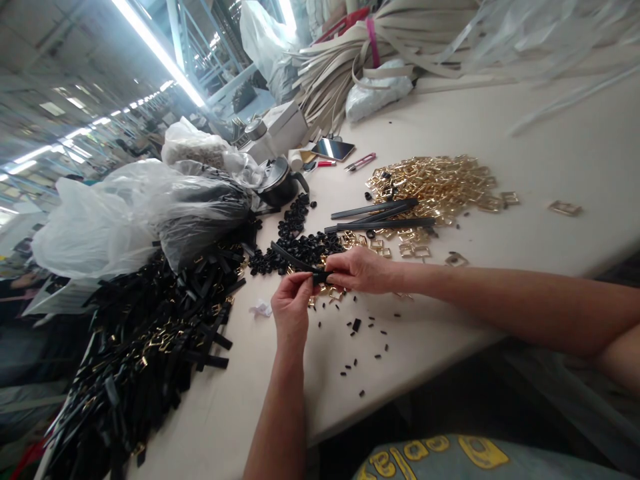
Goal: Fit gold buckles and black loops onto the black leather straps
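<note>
A narrow black strap (290,257) is pinched between my left hand (291,300) and my right hand (363,270), which meet near the middle of the table. Both hands have their fingers closed on it, and its free end slants up to the left. Whether a buckle sits on the strap between the fingers is hidden. Just beyond the hands lies a heap of small black loops (313,248). Several gold rectangular buckles (333,292) lie under and around my fingers. Three or so loose black straps (380,219) rest beyond my right hand, against a large pile of gold buckles (440,180).
A big heap of black straps with gold buckles (165,333) covers the left edge. Plastic bags (125,213), a black lidded mug (280,183), a phone (333,149) and thread snips (361,162) stand or lie behind. Small black bits (371,325) dot the table before me.
</note>
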### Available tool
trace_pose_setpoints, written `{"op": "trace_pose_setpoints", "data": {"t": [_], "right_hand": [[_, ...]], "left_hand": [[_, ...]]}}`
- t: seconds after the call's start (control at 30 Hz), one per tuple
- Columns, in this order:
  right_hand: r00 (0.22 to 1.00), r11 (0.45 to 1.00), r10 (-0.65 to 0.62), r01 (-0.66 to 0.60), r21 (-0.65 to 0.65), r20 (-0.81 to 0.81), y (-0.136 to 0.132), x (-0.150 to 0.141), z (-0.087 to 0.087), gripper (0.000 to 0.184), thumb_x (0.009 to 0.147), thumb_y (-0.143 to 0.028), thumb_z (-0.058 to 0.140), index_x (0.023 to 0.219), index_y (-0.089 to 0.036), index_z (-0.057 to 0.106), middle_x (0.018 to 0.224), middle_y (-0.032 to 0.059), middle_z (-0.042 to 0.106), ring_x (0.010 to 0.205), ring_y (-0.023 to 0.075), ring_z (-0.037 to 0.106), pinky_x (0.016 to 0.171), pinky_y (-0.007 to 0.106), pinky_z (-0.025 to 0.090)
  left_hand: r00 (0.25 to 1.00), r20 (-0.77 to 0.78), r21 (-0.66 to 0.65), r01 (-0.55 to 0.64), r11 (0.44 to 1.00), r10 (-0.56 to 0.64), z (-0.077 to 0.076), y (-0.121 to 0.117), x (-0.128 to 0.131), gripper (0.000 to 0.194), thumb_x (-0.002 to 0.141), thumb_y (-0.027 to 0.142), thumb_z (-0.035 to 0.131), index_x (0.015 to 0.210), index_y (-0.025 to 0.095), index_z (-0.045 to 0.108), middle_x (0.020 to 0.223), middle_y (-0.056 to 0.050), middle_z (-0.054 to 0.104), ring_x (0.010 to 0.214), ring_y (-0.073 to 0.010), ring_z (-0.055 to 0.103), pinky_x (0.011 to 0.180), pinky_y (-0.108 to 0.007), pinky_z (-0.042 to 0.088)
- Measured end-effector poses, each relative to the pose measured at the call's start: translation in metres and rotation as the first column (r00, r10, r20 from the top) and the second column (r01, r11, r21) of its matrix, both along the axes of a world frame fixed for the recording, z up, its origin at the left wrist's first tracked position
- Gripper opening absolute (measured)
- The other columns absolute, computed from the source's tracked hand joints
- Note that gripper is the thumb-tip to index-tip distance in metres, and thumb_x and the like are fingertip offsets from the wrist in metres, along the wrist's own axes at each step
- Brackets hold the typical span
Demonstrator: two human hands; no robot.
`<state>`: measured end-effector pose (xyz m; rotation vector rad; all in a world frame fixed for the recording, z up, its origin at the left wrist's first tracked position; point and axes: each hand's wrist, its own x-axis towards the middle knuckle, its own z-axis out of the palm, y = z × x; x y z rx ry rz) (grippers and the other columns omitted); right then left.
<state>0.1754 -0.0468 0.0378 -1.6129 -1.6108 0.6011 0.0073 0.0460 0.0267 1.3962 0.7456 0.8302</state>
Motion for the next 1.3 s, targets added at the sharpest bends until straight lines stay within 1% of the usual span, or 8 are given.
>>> {"op": "trace_pose_setpoints", "data": {"t": [0.27,0.53,0.63,0.7,0.83,1.03,1.17,1.3], "right_hand": [[0.996,1.000,-0.012,0.012,0.003,0.087,0.002,0.002,-0.004,0.008,0.083,-0.018,0.057,0.075,-0.018,0.060,0.061,-0.0035,0.056,0.055,0.0087,0.045,0.054,0.022,0.029],[0.981,0.986,0.159,-0.154,0.059,-0.110,0.001,0.001,-0.009,0.014,0.080,-0.017,0.058,0.094,-0.015,0.061,0.073,-0.0020,0.060,0.063,0.0098,0.050,0.057,0.021,0.037],[0.988,0.996,0.082,-0.077,0.041,-0.127,0.001,0.001,-0.006,0.015,0.084,-0.028,0.059,0.089,-0.014,0.063,0.070,-0.0013,0.060,0.061,0.0099,0.050,0.055,0.021,0.037],[0.982,0.999,0.036,-0.033,0.015,-0.187,0.001,0.002,-0.004,0.017,0.086,-0.030,0.057,0.086,-0.014,0.063,0.067,-0.0008,0.061,0.057,0.0093,0.051,0.053,0.021,0.038],[0.871,0.983,0.094,-0.159,-0.096,-0.481,0.000,0.005,0.003,0.019,0.085,-0.032,0.056,0.088,-0.014,0.061,0.064,-0.0006,0.064,0.054,0.0102,0.058,0.051,0.021,0.046],[0.765,0.895,0.229,-0.408,-0.178,-0.602,-0.004,0.007,0.010,0.015,0.082,-0.028,0.057,0.085,-0.013,0.062,0.060,-0.0022,0.062,0.054,0.0090,0.059,0.053,0.020,0.050],[0.730,0.872,0.264,-0.460,-0.168,-0.630,-0.005,0.008,0.012,0.014,0.079,-0.026,0.059,0.082,-0.013,0.063,0.058,-0.0028,0.062,0.052,0.0081,0.058,0.049,0.019,0.046],[0.707,0.872,0.241,-0.459,-0.171,-0.665,-0.003,0.008,0.010,0.014,0.076,-0.027,0.058,0.079,-0.014,0.061,0.056,-0.0034,0.061,0.049,0.0082,0.057,0.048,0.019,0.046]], "left_hand": [[0.990,-0.101,0.240,0.119,0.963,-0.097,-0.008,-0.001,-0.001,0.021,0.073,0.030,0.076,0.091,0.019,0.071,0.089,-0.005,0.069,0.082,-0.0152,0.066,0.078,-0.028,0.054],[0.974,-0.222,0.458,0.133,0.879,-0.031,-0.004,-0.002,-0.001,0.012,0.079,0.028,0.071,0.089,0.022,0.074,0.084,-0.002,0.065,0.072,-0.0126,0.060,0.067,-0.024,0.050],[0.973,-0.207,0.361,0.172,0.917,-0.101,-0.006,-0.002,-0.001,0.016,0.079,0.029,0.070,0.094,0.022,0.074,0.091,-0.004,0.068,0.080,-0.0146,0.063,0.074,-0.027,0.051],[0.974,-0.163,0.188,0.188,0.964,-0.158,-0.008,-0.001,-0.001,0.019,0.077,0.033,0.072,0.092,0.020,0.072,0.087,-0.003,0.069,0.076,-0.0144,0.064,0.073,-0.028,0.052],[0.984,-0.063,-0.082,0.161,0.984,-0.166,-0.006,0.004,-0.002,0.026,0.070,0.034,0.079,0.086,0.019,0.065,0.074,0.001,0.067,0.063,-0.0103,0.061,0.063,-0.023,0.051],[0.925,-0.090,-0.078,0.364,0.928,-0.370,0.009,0.001,-0.007,0.041,0.065,0.029,0.083,0.103,0.022,0.069,0.080,0.000,0.069,0.063,-0.0089,0.058,0.059,-0.021,0.047],[0.912,-0.093,-0.039,0.397,0.917,-0.399,0.010,-0.002,-0.010,0.028,0.067,0.026,0.081,0.093,0.021,0.071,0.077,0.001,0.067,0.062,-0.0082,0.055,0.059,-0.020,0.046],[0.923,0.030,-0.118,0.384,0.916,-0.383,0.002,0.001,-0.011,0.030,0.063,0.023,0.083,0.091,0.022,0.072,0.068,0.003,0.063,0.058,-0.0074,0.054,0.059,-0.020,0.046]]}}
